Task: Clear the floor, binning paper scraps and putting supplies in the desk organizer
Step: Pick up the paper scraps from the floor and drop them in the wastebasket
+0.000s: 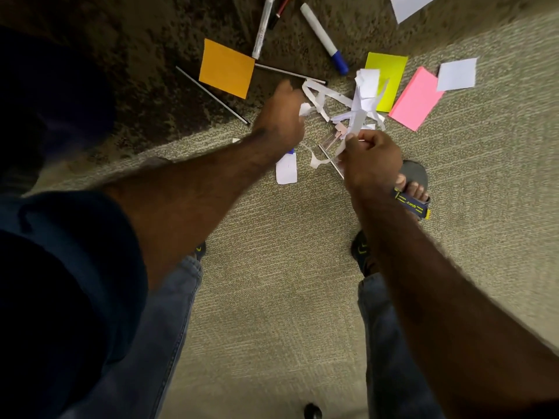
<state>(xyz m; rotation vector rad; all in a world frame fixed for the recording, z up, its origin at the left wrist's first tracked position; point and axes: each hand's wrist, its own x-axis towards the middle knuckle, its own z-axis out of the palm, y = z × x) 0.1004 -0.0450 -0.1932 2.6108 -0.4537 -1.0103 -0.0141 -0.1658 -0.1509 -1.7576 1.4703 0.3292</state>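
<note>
Head view of a floor-clearing task at an early stage. Most of the litter still lies on the carpet (272, 297): an orange note pad (227, 68), a yellow note pad (390, 77), a pink note pad (416, 99), a blue-capped marker (325, 37), a clear pen (262, 28), thin rods (211, 95), and loose white squares (456, 74). Neither bin nor desk organizer is in view, so nothing can be judged as already put away.

The paper scraps (329, 104) are heaped between the two hands, just in front of the person's sandalled foot (414, 182). The right hand (370, 158) is curled, pinching a bunch of white strips (363, 98) that stands up above the heap. The left hand (281, 116) reaches forward and down over the near edge of the heap, its back to the camera; a small white scrap shows at its fingertips (whether it is gripped or merely touched cannot be told, as the fingers are hidden and blurred). Both forearms are extended, and the person appears to be bending over the pile.

Remaining, by this judgement: gather the scraps, bin them, then collect the pens, marker and pads.
</note>
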